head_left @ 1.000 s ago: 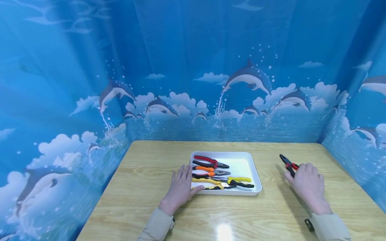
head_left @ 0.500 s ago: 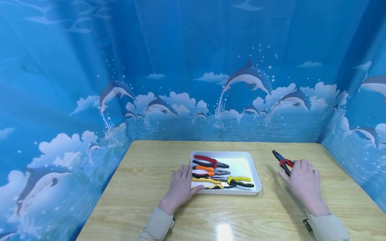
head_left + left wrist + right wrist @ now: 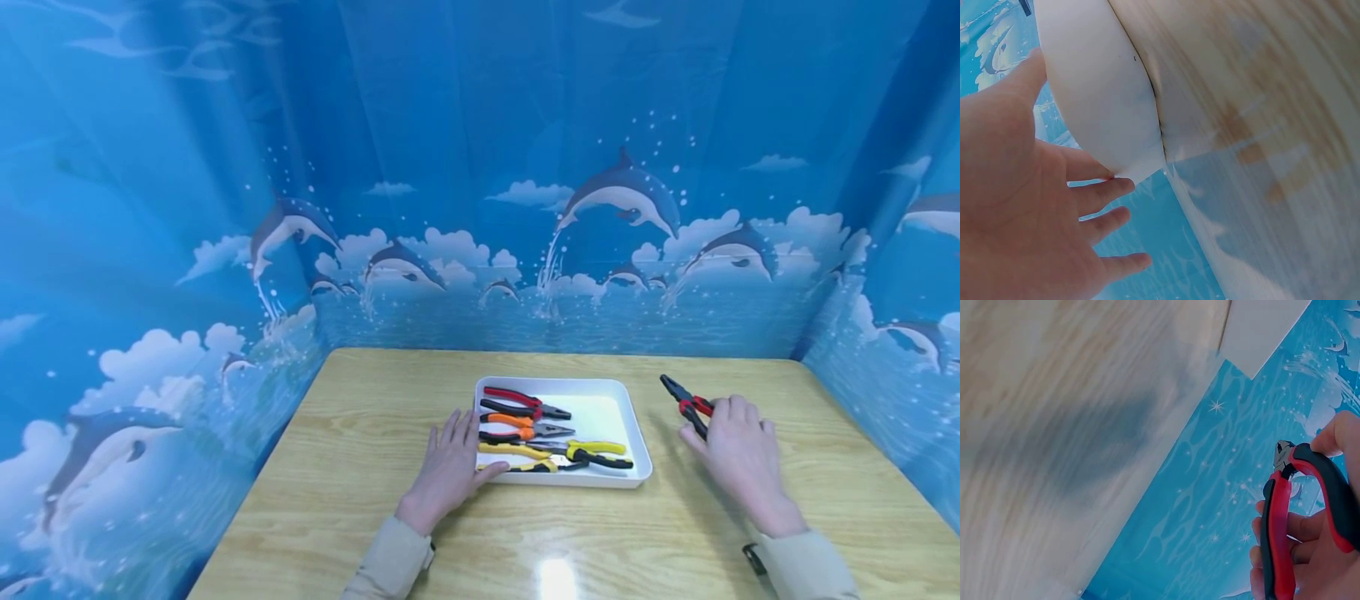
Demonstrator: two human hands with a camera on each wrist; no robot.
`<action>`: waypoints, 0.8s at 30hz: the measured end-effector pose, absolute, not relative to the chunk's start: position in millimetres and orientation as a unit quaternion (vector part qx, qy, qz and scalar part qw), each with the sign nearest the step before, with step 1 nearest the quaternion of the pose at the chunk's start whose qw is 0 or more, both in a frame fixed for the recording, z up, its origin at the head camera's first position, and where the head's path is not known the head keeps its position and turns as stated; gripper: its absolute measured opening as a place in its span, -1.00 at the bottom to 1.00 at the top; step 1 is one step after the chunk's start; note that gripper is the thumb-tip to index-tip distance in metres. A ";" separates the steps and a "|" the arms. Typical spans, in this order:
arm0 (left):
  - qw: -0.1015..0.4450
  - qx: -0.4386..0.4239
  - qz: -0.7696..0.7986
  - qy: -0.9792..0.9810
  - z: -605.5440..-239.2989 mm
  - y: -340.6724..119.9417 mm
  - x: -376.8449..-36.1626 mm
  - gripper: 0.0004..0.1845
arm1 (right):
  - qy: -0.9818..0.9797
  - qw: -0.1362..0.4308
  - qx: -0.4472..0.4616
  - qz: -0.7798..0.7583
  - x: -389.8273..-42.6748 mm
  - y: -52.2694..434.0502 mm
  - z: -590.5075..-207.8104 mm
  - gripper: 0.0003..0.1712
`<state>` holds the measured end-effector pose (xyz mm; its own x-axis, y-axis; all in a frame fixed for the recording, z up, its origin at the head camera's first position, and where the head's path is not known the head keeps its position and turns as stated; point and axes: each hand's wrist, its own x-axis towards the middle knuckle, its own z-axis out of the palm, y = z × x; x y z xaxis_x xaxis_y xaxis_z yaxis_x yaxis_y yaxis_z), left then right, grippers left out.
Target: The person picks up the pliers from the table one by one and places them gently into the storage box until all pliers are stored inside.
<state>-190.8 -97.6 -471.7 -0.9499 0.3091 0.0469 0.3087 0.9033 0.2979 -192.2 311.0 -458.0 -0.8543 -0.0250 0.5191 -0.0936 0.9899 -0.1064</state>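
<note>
My right hand (image 3: 742, 457) grips a pair of red and black pliers (image 3: 688, 407) above the table, to the right of the tray; their dark jaws point to the far left. In the right wrist view the handles of these pliers (image 3: 1280, 531) are spread, with fingers curled about them. With fingers extended, my left hand (image 3: 450, 475) rests against the left end of the white tray (image 3: 636, 433), its thumb along the near rim. The left wrist view has that hand (image 3: 1029, 194) touching the tray's outer wall (image 3: 1104, 81).
Inside the tray lie red and black pliers (image 3: 528, 406), orange pliers (image 3: 525, 429), yellow and black pliers (image 3: 588, 450) and another yellow-handled tool (image 3: 517, 451) beneath the left hand's side. The wooden table (image 3: 360, 417) is bordered by a blue dolphin-print curtain (image 3: 450, 167).
My right hand has carried the red and black pliers leftward, nearer to the tray. The left hand and the tray have stayed in place.
</note>
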 end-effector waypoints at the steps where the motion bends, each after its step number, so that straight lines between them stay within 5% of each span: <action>1: 0.001 0.158 0.153 0.976 -471.8 -97.6 -190.8 0.02 | -0.962 0.263 0.032 0.065 -192.7 309.1 -457.1 -0.37; 24: 0.004 0.158 0.157 0.975 -472.1 -97.3 -191.8 0.02 | -0.978 0.157 0.094 0.096 -215.2 250.2 -441.7 -0.34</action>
